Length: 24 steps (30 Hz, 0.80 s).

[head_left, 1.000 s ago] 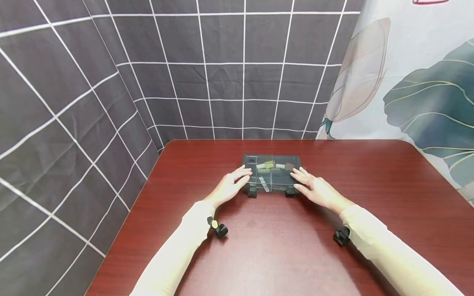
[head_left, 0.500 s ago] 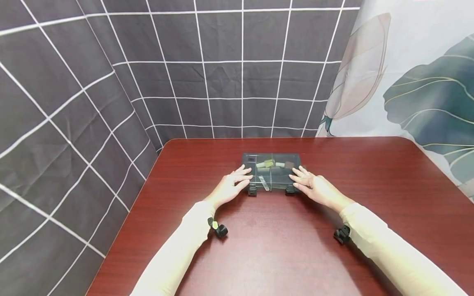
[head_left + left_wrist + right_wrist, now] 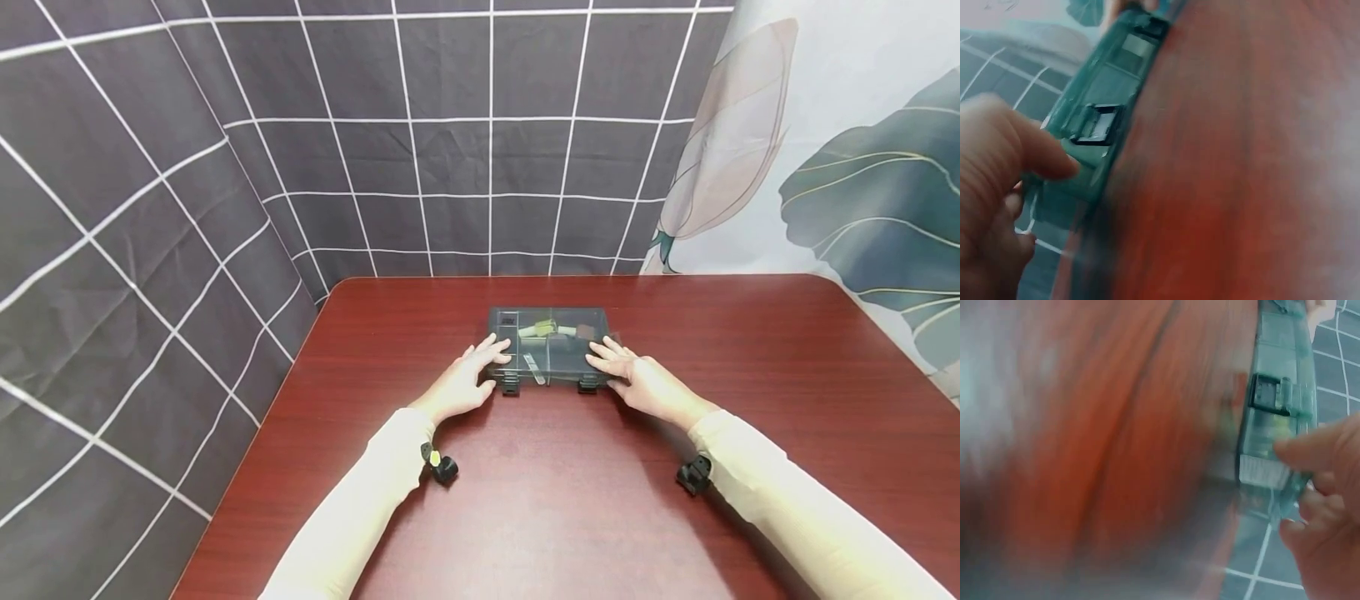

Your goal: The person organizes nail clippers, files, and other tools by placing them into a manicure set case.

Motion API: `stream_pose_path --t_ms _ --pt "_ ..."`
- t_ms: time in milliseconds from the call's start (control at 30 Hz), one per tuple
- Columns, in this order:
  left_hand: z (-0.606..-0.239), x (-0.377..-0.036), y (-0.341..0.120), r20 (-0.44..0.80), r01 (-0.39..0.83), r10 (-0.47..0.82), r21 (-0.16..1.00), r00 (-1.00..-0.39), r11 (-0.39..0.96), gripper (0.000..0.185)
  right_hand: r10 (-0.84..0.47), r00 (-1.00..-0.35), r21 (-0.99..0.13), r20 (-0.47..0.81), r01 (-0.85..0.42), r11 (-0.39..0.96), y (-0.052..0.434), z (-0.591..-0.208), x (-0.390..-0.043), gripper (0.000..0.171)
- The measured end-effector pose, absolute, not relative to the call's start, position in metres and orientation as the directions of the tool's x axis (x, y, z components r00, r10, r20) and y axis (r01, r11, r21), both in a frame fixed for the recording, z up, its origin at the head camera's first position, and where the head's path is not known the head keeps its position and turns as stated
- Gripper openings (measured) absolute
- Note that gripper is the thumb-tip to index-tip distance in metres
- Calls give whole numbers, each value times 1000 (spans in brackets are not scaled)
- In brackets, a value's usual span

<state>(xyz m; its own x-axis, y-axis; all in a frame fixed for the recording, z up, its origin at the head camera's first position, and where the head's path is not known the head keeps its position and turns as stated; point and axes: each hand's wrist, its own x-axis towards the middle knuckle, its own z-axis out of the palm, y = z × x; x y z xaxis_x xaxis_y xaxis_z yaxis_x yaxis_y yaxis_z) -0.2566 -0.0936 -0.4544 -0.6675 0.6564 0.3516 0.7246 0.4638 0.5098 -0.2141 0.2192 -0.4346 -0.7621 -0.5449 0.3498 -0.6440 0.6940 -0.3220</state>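
A translucent grey compartment box (image 3: 549,333) with small parts inside lies closed near the middle of the table. Two black latches (image 3: 511,385) sit on its front wall. My left hand (image 3: 480,367) rests on the box's left end with fingers straight. My right hand (image 3: 618,367) lies the same way on the right end. In the left wrist view the left thumb (image 3: 1038,156) touches the box (image 3: 1113,87) front beside a latch (image 3: 1094,125). In the right wrist view the right thumb (image 3: 1313,449) presses the box (image 3: 1275,425) front below the other latch (image 3: 1266,394).
The box lies on a red-brown wooden table (image 3: 555,500). A dark cloth with a white grid (image 3: 420,158) hangs behind and to the left. A leaf-print curtain (image 3: 847,167) hangs at the right. Black wrist mounts (image 3: 444,468) sit on both sleeves.
Both hands have closed in a little on the box ends, the right fingers sliding slightly left over the lid. The box has stayed in place.
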Motion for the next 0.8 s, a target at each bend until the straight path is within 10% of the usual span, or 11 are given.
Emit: stream_pose_path --t_ms 433,800 --pt "-443 -245 -74 302 712 660 105 -688 695 55 -537 -773 -275 339 -627 729 210 -439 -217 75" --pt "-447 -244 -77 362 720 628 246 -689 649 62 -491 -823 -432 286 -568 700 215 -440 -216 66"
